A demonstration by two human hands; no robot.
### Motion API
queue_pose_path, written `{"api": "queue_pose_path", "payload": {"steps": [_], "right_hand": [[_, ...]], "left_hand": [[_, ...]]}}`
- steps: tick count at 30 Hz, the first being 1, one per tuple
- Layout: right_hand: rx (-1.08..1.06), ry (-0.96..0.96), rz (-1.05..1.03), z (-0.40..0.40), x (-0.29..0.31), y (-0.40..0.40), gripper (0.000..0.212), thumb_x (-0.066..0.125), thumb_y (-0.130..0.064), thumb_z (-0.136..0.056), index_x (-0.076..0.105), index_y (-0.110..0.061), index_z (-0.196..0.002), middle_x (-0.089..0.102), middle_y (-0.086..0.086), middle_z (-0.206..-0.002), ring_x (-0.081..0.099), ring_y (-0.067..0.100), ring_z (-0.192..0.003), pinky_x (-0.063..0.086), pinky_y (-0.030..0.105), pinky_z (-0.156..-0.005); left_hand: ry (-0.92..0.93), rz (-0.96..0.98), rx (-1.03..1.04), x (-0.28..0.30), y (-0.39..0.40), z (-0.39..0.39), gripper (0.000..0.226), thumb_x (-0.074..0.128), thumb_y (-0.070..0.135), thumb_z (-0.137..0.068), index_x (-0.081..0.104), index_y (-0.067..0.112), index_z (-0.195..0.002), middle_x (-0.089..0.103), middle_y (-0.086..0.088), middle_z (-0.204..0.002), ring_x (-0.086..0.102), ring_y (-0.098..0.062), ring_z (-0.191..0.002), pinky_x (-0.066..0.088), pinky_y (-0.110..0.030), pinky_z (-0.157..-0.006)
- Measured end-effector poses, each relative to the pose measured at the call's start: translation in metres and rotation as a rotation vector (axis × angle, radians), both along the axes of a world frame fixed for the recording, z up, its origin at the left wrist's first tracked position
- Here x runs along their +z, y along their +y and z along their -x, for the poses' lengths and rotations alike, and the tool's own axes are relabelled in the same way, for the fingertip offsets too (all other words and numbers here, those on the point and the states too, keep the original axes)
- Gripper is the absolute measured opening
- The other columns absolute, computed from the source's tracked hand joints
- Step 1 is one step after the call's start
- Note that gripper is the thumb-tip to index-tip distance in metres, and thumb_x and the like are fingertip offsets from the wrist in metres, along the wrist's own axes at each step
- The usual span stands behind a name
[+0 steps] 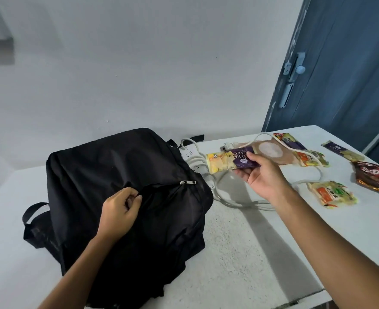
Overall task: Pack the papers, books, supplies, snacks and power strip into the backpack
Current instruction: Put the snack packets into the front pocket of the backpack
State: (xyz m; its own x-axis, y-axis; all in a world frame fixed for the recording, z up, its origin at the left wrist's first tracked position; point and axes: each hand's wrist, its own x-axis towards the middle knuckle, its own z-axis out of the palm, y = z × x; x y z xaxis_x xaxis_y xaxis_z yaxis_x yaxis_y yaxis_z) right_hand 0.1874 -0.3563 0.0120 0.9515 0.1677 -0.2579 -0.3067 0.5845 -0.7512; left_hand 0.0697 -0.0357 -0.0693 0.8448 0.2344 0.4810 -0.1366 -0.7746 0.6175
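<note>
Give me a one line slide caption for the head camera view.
Left hand pinches the black backpack pocket open while right hand brings a purple snack packet.

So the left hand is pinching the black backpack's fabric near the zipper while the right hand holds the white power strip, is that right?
Not quite. In the head view the right hand holds a purple and yellow snack packet, not the power strip, which lies on the table behind the backpack. The left hand does pinch the fabric near the zipper.

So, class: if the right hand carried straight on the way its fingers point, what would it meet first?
The right hand, holding a snack pack, points left and slightly away. First in that line is probably the power strip with its coiled cable, just before the backpack. Depth is unclear, so it might pass above the strip.
</note>
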Motion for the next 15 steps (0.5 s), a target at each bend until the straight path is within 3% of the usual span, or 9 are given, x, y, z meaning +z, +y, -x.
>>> {"api": "queue_pose_path", "payload": {"steps": [3, 7, 9, 13, 15], "right_hand": [[0.075, 0.068, -0.197, 0.022, -0.007, 0.028, 0.012, 0.045, -0.006, -0.096, 0.056, -0.002, -0.102, 0.073, 0.016, -0.080, 0.073, 0.025, -0.069, 0.058, 0.033, -0.054], [0.230, 0.026, -0.243, 0.053, -0.012, 0.069, 0.018, 0.041, -0.004, -0.097, 0.058, -0.004, -0.102, 0.072, 0.020, -0.094, 0.072, 0.029, -0.081, 0.060, 0.039, -0.064], [0.226, -0.005, -0.177, 0.063, -0.021, 0.086, 0.018, 0.044, -0.001, -0.096, 0.057, -0.011, -0.104, 0.069, 0.018, -0.101, 0.071, 0.029, -0.084, 0.059, 0.040, -0.067], [-0.001, -0.086, 0.227, 0.076, -0.057, 0.101, 0.027, 0.051, 0.002, -0.092, 0.057, -0.021, -0.104, 0.064, 0.013, -0.103, 0.068, 0.020, -0.079, 0.056, 0.029, -0.058], [-0.089, -0.178, 0.349, 0.084, -0.075, 0.101, 0.028, 0.053, 0.001, -0.092, 0.059, -0.024, -0.102, 0.066, 0.012, -0.103, 0.069, 0.018, -0.082, 0.057, 0.028, -0.064]], "left_hand": [[-0.001, -0.006, 0.002, 0.001, -0.001, -0.001, 0.022, 0.067, 0.005, -0.085, 0.056, 0.017, -0.070, 0.049, 0.006, -0.055, 0.046, -0.011, -0.053, 0.033, -0.013, -0.050], [0.000, -0.006, 0.004, 0.003, -0.002, 0.000, 0.012, 0.060, 0.018, -0.084, 0.057, 0.020, -0.073, 0.051, 0.004, -0.057, 0.049, -0.013, -0.057, 0.035, -0.014, -0.052], [0.020, -0.011, 0.015, 0.003, -0.001, 0.000, 0.009, 0.059, 0.022, -0.083, 0.058, 0.019, -0.074, 0.052, 0.005, -0.058, 0.050, -0.013, -0.059, 0.035, -0.014, -0.053], [0.034, -0.035, 0.029, 0.002, 0.000, 0.002, 0.010, 0.060, 0.021, -0.083, 0.058, 0.019, -0.074, 0.051, 0.009, -0.059, 0.049, -0.011, -0.057, 0.036, -0.014, -0.055], [0.035, -0.045, 0.035, 0.001, 0.000, 0.003, 0.012, 0.064, 0.016, -0.084, 0.058, 0.019, -0.074, 0.050, 0.010, -0.059, 0.050, -0.011, -0.057, 0.035, -0.012, -0.055]]}}
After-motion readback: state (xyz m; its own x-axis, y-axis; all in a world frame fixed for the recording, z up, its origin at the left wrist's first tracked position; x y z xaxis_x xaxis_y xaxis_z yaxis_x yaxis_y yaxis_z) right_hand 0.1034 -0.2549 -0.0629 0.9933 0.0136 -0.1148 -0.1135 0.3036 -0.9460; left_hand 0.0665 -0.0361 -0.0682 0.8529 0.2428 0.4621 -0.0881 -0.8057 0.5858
